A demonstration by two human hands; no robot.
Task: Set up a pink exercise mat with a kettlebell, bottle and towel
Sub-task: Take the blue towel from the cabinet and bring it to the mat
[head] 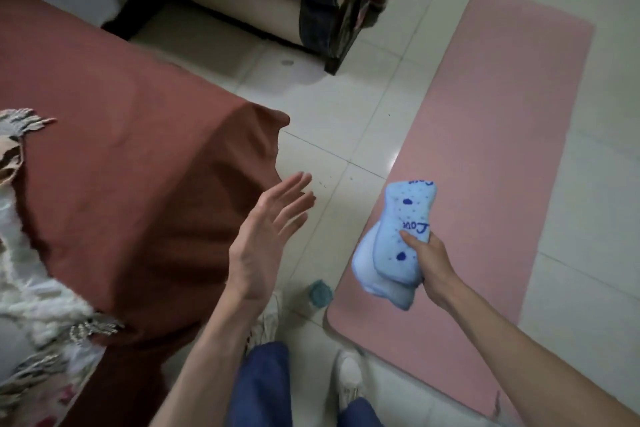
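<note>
The folded light-blue terry towel with dark-blue dots and lettering (398, 243) sits in the lower centre-right of the frame, held above the near end of the mat. The right hand (427, 263) grips it at its right edge, fingers (408, 239) clamped on the towel, with the thumb pressed on the printed face. The lower folds of the towel hang free below the grip.

The flat pink rectangular exercise mat (491, 135) lies unrolled on the floor and runs from the lower centre to the upper right of the frame. A clear plastic bottle with a teal cap (320, 293) stands on the floor just beside the near left corner of the mat.

The left hand (266, 243) is in the centre of the frame, empty, palm exposed, fingers apart and extended. It is well apart from the towel.

The rust-brown cloth cover (121, 156) fills the left of the frame. The floor is pale glossy tile (346, 121).
</note>
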